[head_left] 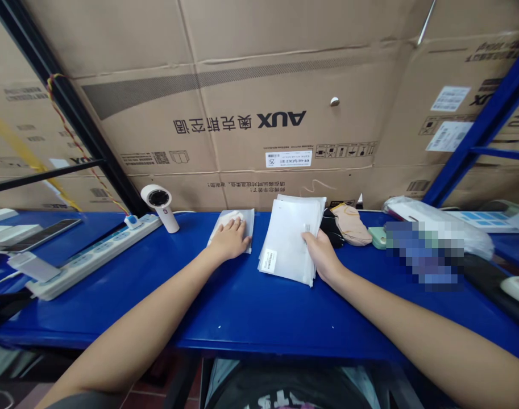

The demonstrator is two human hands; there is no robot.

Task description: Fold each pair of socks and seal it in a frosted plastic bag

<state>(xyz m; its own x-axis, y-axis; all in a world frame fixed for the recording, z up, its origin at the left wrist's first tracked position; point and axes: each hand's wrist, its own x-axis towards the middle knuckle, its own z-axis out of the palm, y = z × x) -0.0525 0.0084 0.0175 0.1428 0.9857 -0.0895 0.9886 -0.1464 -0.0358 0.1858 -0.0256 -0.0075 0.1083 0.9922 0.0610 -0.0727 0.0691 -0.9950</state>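
My left hand (232,237) lies flat, fingers stretched out, on a small clear plastic bag (248,222) with something white in it, at the back of the table. To the right, my right hand (323,253) grips a stack of frosted plastic bags (287,236) by its right edge, thumb on top. The top bag has a white barcode label (268,261) near its lower left corner. The fingers under the stack are hidden. Just behind my right hand lie a black folded cloth item (332,227) and a beige one (351,225).
A white handheld fan (161,205) stands left of the bags. Beyond it a long power strip (97,255) holds a plug and a charger (34,266), near a phone (44,234). On the right are a green case (377,237) and a plastic-wrapped item (438,227). Cardboard (242,91) walls the back.
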